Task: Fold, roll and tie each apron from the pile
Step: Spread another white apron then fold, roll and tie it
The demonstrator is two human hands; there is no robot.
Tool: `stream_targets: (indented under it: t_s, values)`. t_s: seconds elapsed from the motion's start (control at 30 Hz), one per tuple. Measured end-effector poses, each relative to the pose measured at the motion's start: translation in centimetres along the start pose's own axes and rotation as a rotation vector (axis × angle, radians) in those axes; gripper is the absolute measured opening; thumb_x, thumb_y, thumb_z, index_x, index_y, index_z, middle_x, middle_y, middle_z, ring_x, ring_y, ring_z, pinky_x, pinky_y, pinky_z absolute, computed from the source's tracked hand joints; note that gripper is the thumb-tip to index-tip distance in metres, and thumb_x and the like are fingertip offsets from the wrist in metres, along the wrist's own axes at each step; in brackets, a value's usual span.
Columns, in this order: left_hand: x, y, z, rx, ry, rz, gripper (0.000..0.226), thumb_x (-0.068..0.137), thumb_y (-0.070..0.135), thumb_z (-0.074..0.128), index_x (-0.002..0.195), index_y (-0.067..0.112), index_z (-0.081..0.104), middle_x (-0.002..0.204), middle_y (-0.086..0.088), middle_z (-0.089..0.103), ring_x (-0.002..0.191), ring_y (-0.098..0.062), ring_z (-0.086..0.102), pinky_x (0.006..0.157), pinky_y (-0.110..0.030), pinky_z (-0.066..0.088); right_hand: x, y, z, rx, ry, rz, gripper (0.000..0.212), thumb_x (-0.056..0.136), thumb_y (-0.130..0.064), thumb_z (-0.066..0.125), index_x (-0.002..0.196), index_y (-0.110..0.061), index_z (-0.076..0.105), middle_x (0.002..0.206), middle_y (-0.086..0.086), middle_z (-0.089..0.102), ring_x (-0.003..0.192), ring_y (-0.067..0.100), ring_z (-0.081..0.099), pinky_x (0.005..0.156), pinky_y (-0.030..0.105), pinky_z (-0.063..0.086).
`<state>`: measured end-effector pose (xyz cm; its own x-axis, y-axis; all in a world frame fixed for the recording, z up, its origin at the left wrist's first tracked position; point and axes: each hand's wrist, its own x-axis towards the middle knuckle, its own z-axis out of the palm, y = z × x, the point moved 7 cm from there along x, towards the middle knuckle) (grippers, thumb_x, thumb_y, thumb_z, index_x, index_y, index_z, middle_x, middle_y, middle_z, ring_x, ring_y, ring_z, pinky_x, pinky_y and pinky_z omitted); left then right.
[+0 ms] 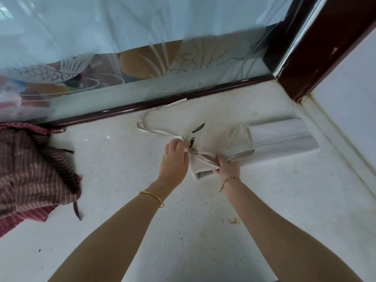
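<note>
1. rolling looks like the step in hand: in the head view the right hand [227, 166] grips the rolled end of the cream apron [215, 143], lying at centre on the counter [264, 200].
2. the left hand [175, 153] pinches its strap [154, 132], which loops toward 11 o'clock.
3. next, by my guess: wind the strap round the roll and knot it.
4. the striped pile [34, 169] waits at 9 o'clock.

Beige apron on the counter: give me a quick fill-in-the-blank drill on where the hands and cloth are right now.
1. The right hand grips the rolled end of the ____ apron.
2. The left hand pinches the apron's ____, which loops toward the glass.
3. The striped maroon pile lies to the person's ____.
4. Each wrist wears a ____.

Missing words: beige; strap; left; bracelet
</note>
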<state>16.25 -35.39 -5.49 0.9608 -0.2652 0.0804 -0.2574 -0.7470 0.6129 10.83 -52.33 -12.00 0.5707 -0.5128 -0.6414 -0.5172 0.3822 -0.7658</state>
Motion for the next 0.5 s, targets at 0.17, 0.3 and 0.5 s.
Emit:
stream_targets:
  t_s: [0.17,0.3,0.5]
  values:
    - [-1.4,0.7,4.1,0.188,-0.234,0.141,0.055,0.1,0.031,0.034,0.15,0.016,0.02,0.156,-0.01,0.018,0.14,-0.028,0.023,0.111,-0.041,0.034,1.0,-2.9,-3.1,-0.302,0.195,-0.181,0.036,0.091,-0.021,0.058,0.061,-0.007,0.044,0.06,0.006,0.045,0.069,0.026,0.049,0.054,0.033,0.04]
    - [-1.4,1.3,6.1,0.404,-0.346,0.206,0.066,0.094,0.049,0.001,0.152,0.019,0.004,0.159,-0.011,0.0,0.146,-0.026,0.009,0.115,-0.039,0.028,2.5,-3.6,-5.3,-0.376,0.281,-0.166,0.036,0.092,-0.019,0.055,0.061,-0.01,0.04,0.06,0.003,0.043,0.069,0.027,0.048,0.051,0.03,0.036]
    - [-0.8,1.1,8.4,0.683,-0.552,0.174,0.063,0.099,0.051,0.019,0.151,0.024,-0.004,0.156,-0.016,-0.017,0.146,-0.03,-0.004,0.114,-0.046,0.021,4.8,-3.8,-7.7,-0.285,0.315,-0.128,0.027,0.09,-0.021,0.052,0.066,-0.015,0.04,0.068,0.006,0.05,0.072,0.03,0.058,0.073,0.048,0.056]
